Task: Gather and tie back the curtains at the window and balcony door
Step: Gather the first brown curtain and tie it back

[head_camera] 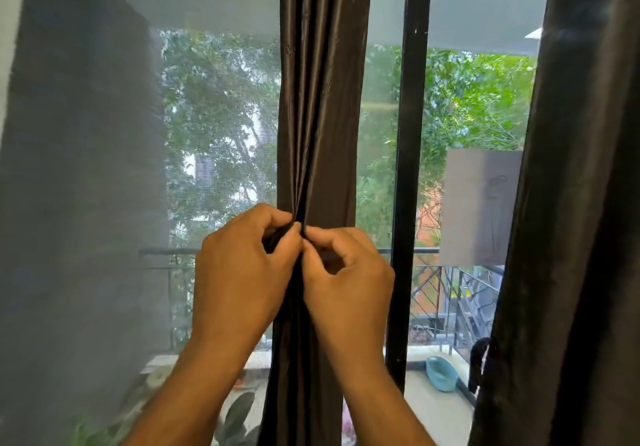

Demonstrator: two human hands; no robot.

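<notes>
A dark brown satin curtain (322,99) hangs gathered into a narrow bunch at the centre of the window. My left hand (242,269) and my right hand (349,282) meet in front of it at mid height. Both pinch the dark fabric or a tie around the bunch where the folds are cinched tight; the hands hide the exact piece. A second dark brown curtain (571,237) hangs loose along the right edge.
A black door frame post (408,168) stands just right of the gathered curtain. A mesh screen (104,185) covers the left pane. Beyond the glass are a balcony railing (446,269), a teal basin (441,373) on the balcony floor, and trees.
</notes>
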